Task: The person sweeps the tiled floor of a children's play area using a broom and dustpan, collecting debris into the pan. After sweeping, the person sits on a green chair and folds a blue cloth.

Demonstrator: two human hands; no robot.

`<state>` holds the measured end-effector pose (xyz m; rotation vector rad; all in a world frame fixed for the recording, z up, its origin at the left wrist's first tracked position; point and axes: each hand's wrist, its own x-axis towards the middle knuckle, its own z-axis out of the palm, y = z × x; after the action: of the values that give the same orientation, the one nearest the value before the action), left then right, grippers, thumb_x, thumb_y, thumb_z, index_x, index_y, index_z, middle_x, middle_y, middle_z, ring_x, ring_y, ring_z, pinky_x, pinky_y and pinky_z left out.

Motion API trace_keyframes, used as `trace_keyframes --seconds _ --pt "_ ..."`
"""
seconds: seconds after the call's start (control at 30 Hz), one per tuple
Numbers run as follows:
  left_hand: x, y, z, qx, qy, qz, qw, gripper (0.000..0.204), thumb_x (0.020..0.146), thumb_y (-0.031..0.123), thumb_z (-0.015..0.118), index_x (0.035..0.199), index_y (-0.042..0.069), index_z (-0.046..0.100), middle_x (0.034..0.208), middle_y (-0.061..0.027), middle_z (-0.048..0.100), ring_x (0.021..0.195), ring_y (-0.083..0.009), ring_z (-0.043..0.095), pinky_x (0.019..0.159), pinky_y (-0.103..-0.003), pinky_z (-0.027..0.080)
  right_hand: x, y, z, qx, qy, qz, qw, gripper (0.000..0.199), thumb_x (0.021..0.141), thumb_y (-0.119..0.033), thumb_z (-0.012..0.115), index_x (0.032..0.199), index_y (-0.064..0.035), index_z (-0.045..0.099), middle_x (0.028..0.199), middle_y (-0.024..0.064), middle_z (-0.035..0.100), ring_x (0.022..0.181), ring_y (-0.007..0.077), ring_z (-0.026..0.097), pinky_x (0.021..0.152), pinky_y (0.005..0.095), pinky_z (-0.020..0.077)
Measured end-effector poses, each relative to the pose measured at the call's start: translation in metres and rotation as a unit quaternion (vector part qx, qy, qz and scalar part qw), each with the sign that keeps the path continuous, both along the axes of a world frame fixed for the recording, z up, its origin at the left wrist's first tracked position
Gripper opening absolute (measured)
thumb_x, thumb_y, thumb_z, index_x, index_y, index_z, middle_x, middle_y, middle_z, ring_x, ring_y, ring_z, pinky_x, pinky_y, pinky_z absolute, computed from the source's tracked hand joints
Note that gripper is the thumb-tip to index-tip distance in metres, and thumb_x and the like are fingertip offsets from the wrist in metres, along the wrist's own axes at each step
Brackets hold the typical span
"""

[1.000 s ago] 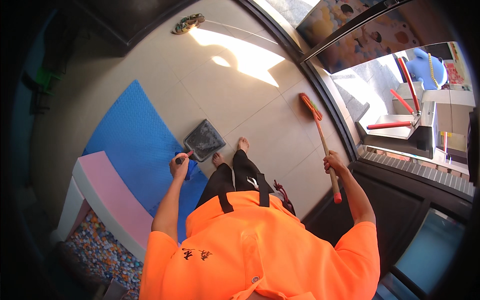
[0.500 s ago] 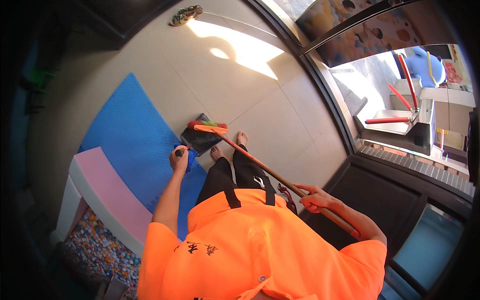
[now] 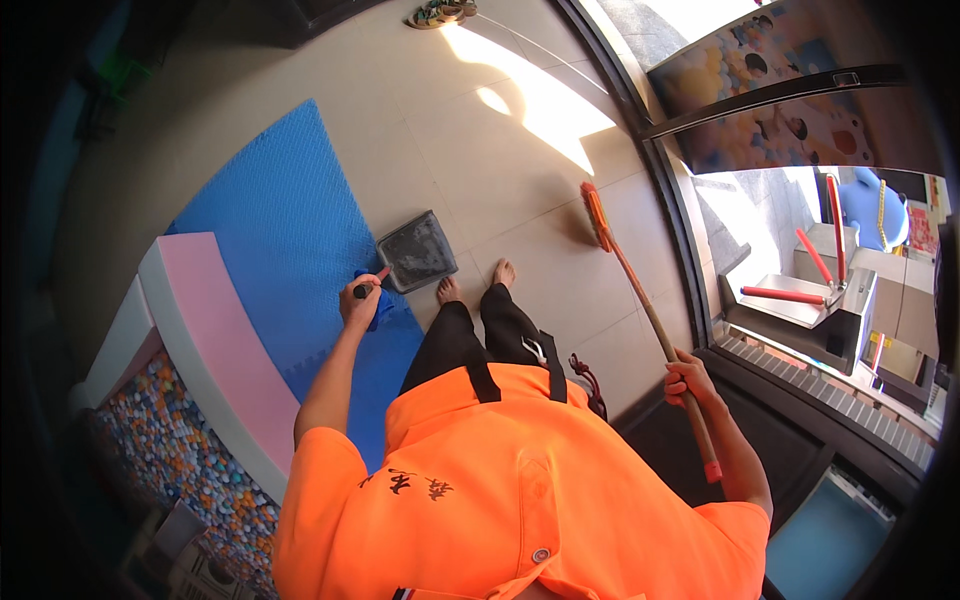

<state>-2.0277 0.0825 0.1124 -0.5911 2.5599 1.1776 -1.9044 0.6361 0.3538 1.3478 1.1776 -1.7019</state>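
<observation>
The floor (image 3: 560,272) is catching sunlight (image 3: 545,102) — the left grip (image 3: 361,302) is holding a dustpan (image 3: 418,253) beside the blue mat (image 3: 285,210); the right grip (image 3: 688,380) is holding a broom (image 3: 641,298) — its blurred head (image 3: 598,218) perhaps touching the floor.

You had beige tiled floor (image 3: 500,205) under you, bare feet (image 3: 505,273) on it. Blue textured foam mat (image 3: 275,200) lay on the tiles to your left, pink-and-white padded barrier (image 3: 225,330) along its edge. Strappy sandals (image 3: 438,14) sat at the far end, beside a bright sunlit patch (image 3: 550,100). Couldn't tell whether your dark-grey square plastic dustpan (image 3: 418,252) touched the tiles.
</observation>
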Motion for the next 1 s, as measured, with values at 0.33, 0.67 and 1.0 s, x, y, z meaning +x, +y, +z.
trace_keyframes --seconds 0.33,0.67,1.0 --pt "0.002 -0.036 -0.002 -0.031 0.006 -0.057 0.998 0.009 0.072 0.013 0.058 0.076 0.012 0.065 0.068 -0.0117 0.062 0.067 -0.0313 0.062 0.059 -0.038 0.046 -0.008 -0.087 -0.002 -0.155 -0.094 -0.082 0.980 0.016 0.088 -0.003 0.043 0.097 -0.0165 0.043 0.055 -0.0068 0.033 0.039 0.0033 0.033 0.034 0.0229 0.0271" --pt "-0.010 -0.024 -0.007 -0.052 0.046 0.011 0.997 0.007 0.072 0.016 0.059 0.074 0.015 0.065 0.071 -0.0116 0.064 0.071 -0.0328 0.063 0.060 -0.039 0.048 -0.092 -0.134 -0.027 -0.420 -0.098 -0.099 0.897 0.024 0.091 -0.005 0.041 0.114 -0.0131 0.047 0.056 -0.0076 0.032 0.039 0.0038 0.034 0.033 0.0245 0.0257" --pt "-0.041 -0.040 -0.001 0.033 0.055 0.178 0.982 0.009 0.074 0.017 0.064 0.078 0.009 0.066 0.073 -0.0052 0.063 0.070 -0.0191 0.060 0.065 -0.033 0.047 -0.243 -0.085 0.000 -0.165 0.093 0.134 0.973 0.052 0.085 0.004 0.042 0.135 -0.0103 0.037 0.053 -0.0054 0.025 0.037 0.0048 0.026 0.032 0.0200 0.0215"
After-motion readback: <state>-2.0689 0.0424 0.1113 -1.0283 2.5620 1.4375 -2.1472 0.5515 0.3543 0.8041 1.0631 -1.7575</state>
